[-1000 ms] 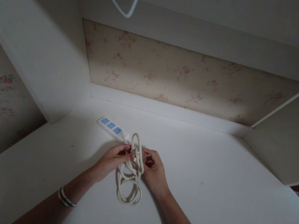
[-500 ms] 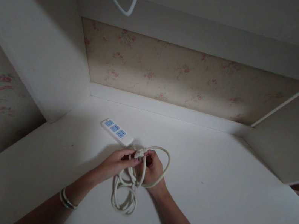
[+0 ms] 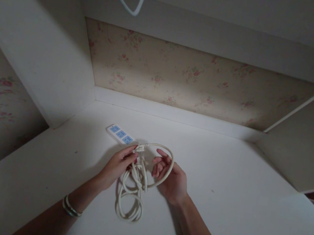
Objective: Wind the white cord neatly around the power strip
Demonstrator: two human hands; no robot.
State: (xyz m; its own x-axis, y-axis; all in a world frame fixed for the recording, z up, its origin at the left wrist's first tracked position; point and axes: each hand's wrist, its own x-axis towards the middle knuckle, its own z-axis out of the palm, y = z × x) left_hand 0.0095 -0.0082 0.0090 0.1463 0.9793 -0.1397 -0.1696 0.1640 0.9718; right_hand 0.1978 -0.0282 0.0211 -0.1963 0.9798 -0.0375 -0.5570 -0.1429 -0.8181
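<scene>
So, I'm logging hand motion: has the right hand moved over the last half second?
Yes: the right hand has shifted rightward, judged against the white back strip.

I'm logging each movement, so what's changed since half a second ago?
The right hand moved rightward and opened loosely, apparently letting go of the plug. The plug, held in the left hand, moved left and farther away. The power strip stayed put; the lower coils of cord barely shifted.
</scene>
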